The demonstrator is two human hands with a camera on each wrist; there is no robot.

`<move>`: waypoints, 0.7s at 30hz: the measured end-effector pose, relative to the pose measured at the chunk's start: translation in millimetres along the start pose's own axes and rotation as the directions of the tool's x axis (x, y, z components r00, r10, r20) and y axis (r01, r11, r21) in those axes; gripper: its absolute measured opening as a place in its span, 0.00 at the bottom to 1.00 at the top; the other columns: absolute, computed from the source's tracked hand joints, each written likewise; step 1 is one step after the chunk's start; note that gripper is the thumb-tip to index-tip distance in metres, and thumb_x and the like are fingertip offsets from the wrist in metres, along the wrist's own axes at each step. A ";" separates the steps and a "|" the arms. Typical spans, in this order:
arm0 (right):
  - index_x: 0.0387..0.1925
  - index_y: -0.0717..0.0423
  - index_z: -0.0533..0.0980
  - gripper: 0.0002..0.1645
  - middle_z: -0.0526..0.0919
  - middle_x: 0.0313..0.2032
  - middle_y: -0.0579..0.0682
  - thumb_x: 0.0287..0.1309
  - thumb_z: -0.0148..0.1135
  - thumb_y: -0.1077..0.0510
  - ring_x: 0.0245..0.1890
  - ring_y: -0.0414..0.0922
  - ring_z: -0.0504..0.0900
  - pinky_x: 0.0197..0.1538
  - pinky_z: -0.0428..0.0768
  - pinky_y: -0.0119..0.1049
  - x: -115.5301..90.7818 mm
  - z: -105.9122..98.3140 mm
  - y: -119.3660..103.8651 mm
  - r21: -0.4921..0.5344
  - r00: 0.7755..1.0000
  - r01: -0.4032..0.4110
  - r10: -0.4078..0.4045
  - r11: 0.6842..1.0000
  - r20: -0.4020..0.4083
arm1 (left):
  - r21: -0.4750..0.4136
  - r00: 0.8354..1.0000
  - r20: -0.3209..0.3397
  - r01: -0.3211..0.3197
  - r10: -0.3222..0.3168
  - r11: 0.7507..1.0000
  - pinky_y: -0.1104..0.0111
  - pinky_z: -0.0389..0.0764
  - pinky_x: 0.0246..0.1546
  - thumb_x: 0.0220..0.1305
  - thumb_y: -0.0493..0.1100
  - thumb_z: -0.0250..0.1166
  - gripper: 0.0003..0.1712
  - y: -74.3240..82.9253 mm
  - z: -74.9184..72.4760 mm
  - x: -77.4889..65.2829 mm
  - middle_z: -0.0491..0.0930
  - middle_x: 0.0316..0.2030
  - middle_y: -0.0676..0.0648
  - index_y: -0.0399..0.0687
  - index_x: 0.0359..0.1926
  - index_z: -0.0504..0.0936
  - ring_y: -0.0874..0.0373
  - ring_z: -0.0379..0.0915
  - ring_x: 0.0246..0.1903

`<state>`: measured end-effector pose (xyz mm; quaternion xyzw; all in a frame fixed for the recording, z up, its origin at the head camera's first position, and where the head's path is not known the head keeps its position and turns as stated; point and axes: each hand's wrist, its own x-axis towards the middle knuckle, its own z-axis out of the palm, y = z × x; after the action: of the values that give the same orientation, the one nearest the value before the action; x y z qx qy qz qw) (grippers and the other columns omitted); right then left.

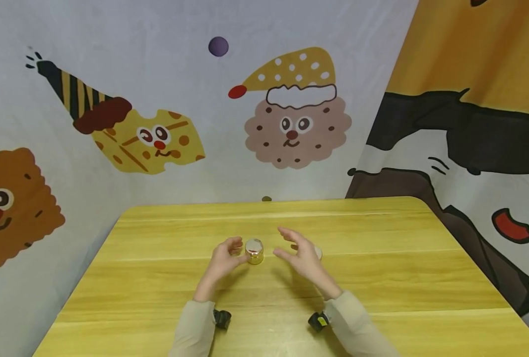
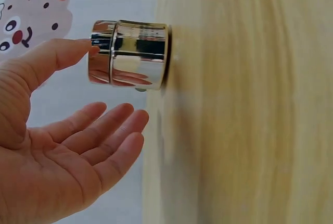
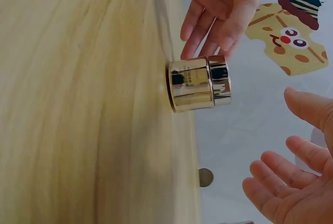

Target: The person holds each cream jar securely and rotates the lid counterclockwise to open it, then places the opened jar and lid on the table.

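Note:
A shiny gold jar [image 1: 254,254] with a mirror-like top stands upright on the wooden table. To its left is my left hand [image 1: 223,260], fingers loosely spread and thumb pointing at the jar. In the left wrist view the thumb [image 2: 62,57] overlaps the upper part of the gold jar [image 2: 138,54]; whether it touches cannot be told. My right hand [image 1: 303,259] hovers to the right, apart from the jar, its fingers parted around nothing. The right wrist view shows the same jar [image 3: 195,84] between both hands.
A pale round object [image 1: 319,252] lies partly hidden behind my right hand. The yellow wood-grain table [image 1: 380,277] reaches back to a white curtain [image 1: 229,163] printed with cartoon snacks. Black wrist cameras [image 1: 222,319] sit at both cuffs.

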<state>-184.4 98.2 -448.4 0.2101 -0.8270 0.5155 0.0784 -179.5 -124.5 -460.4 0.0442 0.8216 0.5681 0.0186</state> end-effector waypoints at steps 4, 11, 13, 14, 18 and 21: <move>0.59 0.64 0.69 0.33 0.75 0.56 0.61 0.49 0.69 0.64 0.52 0.60 0.74 0.51 0.76 0.59 0.2 2.8 2.6 0.055 1.000 -0.027 0.026 0.998 0.009 | -0.023 0.999 0.010 0.033 -0.032 0.999 0.56 0.78 0.50 0.47 0.28 0.68 0.32 -3.5 2.9 4.8 0.75 0.49 0.29 0.23 0.55 0.69 0.37 0.73 0.48; 0.60 0.63 0.69 0.35 0.74 0.56 0.62 0.48 0.68 0.65 0.53 0.60 0.74 0.52 0.76 0.56 0.4 6.2 7.0 0.098 0.998 -0.051 0.049 0.994 0.032 | -0.002 0.999 -0.001 0.040 -0.040 0.999 0.59 0.80 0.45 0.42 0.26 0.70 0.32 -7.9 7.9 12.0 0.78 0.43 0.34 0.25 0.52 0.72 0.43 0.76 0.42; 0.59 0.63 0.69 0.35 0.74 0.56 0.63 0.48 0.69 0.65 0.52 0.60 0.74 0.52 0.76 0.56 0.7 7.4 7.5 0.111 0.998 -0.054 0.051 0.992 0.029 | 0.002 0.999 0.000 0.041 -0.041 0.999 0.60 0.81 0.43 0.41 0.26 0.71 0.32 -8.0 9.6 13.6 0.79 0.42 0.34 0.25 0.52 0.72 0.44 0.77 0.40; 0.59 0.63 0.69 0.34 0.74 0.55 0.63 0.48 0.69 0.65 0.52 0.60 0.74 0.52 0.76 0.55 0.8 8.0 7.9 0.119 0.998 -0.057 0.054 0.991 0.026 | 0.003 0.999 0.002 0.040 -0.040 0.999 0.60 0.81 0.43 0.40 0.26 0.71 0.33 -7.8 10.2 14.2 0.79 0.42 0.34 0.25 0.52 0.72 0.45 0.77 0.40; 0.58 0.62 0.70 0.33 0.75 0.54 0.63 0.48 0.68 0.66 0.52 0.59 0.75 0.53 0.76 0.55 1.4 10.7 8.7 0.138 0.996 -0.091 0.089 0.986 0.021 | 0.057 0.999 0.022 0.026 -0.027 0.998 0.61 0.81 0.42 0.40 0.27 0.72 0.34 -7.3 12.5 15.9 0.79 0.42 0.34 0.25 0.52 0.72 0.47 0.76 0.39; 0.57 0.64 0.71 0.32 0.76 0.53 0.64 0.48 0.67 0.69 0.52 0.60 0.75 0.53 0.75 0.57 1.1 11.9 4.4 0.154 0.994 -0.113 0.113 0.982 0.013 | 0.104 0.999 0.031 0.009 -0.012 0.995 0.62 0.80 0.40 0.40 0.27 0.73 0.33 -6.4 14.0 16.9 0.79 0.40 0.36 0.25 0.51 0.73 0.49 0.75 0.37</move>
<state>-186.2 89.1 -457.1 0.1694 -0.7953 0.5813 0.0307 -195.5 -112.1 -471.0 0.0497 0.8499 0.5237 0.0323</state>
